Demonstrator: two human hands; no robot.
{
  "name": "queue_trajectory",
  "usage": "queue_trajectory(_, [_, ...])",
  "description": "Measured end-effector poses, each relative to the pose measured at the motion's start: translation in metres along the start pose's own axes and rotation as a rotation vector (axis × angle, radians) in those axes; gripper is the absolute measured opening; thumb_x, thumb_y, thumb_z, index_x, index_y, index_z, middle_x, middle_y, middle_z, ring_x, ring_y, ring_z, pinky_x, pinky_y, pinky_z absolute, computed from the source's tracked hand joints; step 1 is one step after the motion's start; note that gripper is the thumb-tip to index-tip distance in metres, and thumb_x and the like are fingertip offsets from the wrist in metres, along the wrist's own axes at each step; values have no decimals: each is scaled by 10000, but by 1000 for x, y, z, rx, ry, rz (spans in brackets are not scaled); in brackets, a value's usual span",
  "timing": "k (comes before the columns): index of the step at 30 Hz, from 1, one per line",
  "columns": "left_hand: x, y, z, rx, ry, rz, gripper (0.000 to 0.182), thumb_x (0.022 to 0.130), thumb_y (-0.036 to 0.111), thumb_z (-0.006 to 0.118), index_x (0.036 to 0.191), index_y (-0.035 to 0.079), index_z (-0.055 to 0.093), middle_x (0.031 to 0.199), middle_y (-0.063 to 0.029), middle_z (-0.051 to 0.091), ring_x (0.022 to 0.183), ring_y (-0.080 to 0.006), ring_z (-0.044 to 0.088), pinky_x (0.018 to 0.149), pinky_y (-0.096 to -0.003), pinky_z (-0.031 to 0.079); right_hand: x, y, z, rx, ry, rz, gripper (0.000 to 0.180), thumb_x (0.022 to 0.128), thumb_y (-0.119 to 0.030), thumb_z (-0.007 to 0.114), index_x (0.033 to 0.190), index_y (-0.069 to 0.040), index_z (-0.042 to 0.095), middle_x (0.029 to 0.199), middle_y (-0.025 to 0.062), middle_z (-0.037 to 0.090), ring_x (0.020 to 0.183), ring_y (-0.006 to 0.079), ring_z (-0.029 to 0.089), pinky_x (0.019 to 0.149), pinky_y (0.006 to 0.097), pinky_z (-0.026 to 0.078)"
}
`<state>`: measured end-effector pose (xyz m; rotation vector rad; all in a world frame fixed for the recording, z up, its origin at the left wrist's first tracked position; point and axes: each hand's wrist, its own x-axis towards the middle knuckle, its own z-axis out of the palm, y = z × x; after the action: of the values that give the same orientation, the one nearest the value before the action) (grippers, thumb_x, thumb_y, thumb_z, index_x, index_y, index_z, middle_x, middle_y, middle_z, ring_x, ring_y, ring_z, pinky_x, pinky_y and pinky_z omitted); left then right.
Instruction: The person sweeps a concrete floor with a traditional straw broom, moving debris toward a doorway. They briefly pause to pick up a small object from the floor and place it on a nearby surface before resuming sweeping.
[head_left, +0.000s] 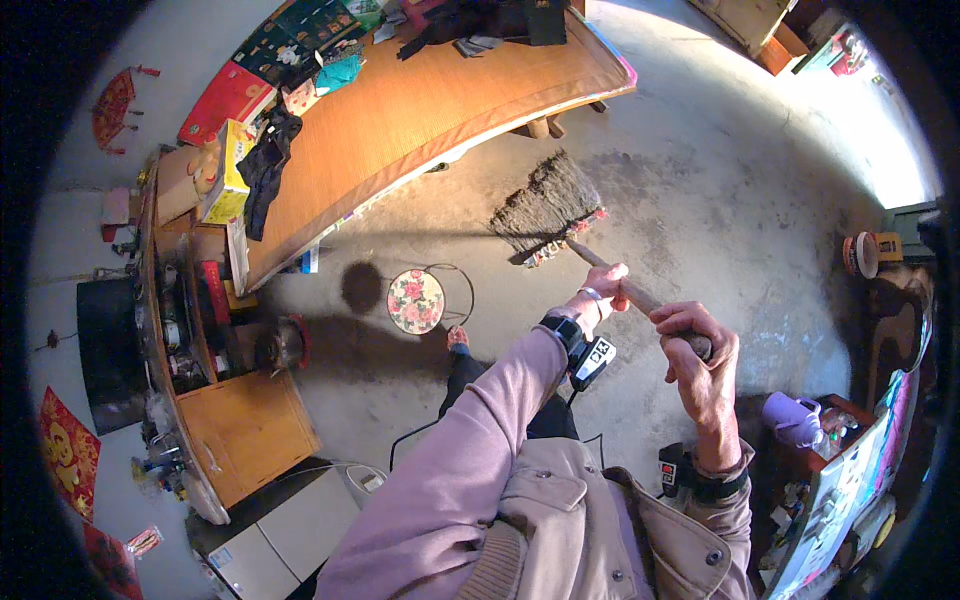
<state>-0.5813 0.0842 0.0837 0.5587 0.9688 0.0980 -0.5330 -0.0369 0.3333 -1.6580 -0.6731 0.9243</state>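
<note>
My left hand (606, 289) is wrapped around the wooden handle of a mop (589, 256), partway along the shaft. Higher up, my right hand (701, 345) grips the same handle close to its butt end. The mop's shaggy grey head (551, 196) lies spread on the concrete floor (675, 187), beyond my hands and near the bed. Bits of red and pale cloth line the edge where the head meets the handle. Darker patches mark the floor beside the mop head.
A bed with a woven mat (420, 105) spans the upper left, its legs beneath. A round floral stool (416, 301) stands left of the mop by my foot. Wooden cabinet (247, 435) lies left; a purple thermos jug (793, 421) and a bucket (861, 255) are right.
</note>
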Motion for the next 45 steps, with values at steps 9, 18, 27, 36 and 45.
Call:
queue_trajectory(9, [18, 4, -1, -123, -71, -29, 266, 832, 264, 515, 627, 94, 509, 481, -53, 488, 344, -174, 455, 319, -301, 364, 14, -9, -2, -26, -3, 41, 135, 723, -15, 477, 791, 20, 588, 890, 61, 615, 525, 62, 488, 445, 203, 403])
queue_trajectory(18, [27, 37, -25, -183, -68, 55, 252, 836, 234, 497, 636, 81, 498, 479, -77, 496, 332, -193, 445, 312, -316, 351, 50, -41, 36, -95, -107, 41, 154, 721, -59, 487, 798, 34, 581, 821, 56, 605, 518, 67, 474, 448, 216, 382])
queue_trajectory(27, [-9, 116, -118, 34, -186, -49, 293, 917, 309, 447, 755, 72, 505, 560, -56, 524, 399, -173, 480, 376, -299, 401, 105, -66, 146, -347, -159, -117, 190, 733, -126, 525, 808, 26, 611, 633, 51, 577, 436, 87, 479, 389, 216, 362])
queue_trajectory(36, [-139, 271, -413, -135, -30, 195, 159, 835, 204, 592, 789, 54, 569, 676, -42, 554, 597, -149, 519, 570, -273, 443, 191, -95, 268, -312, -50, -57, 199, 736, -156, 581, 760, 40, 604, 513, 46, 502, 409, 123, 489, 359, 271, 407])
queue_trajectory(45, [-238, 219, -639, -773, 318, 290, 93, 818, 141, 597, 840, 50, 589, 781, -54, 590, 725, -173, 566, 656, -287, 477, 228, -91, 349, -434, -82, -27, 155, 744, -172, 545, 766, -30, 601, 532, 13, 493, 409, 93, 465, 351, 242, 369])
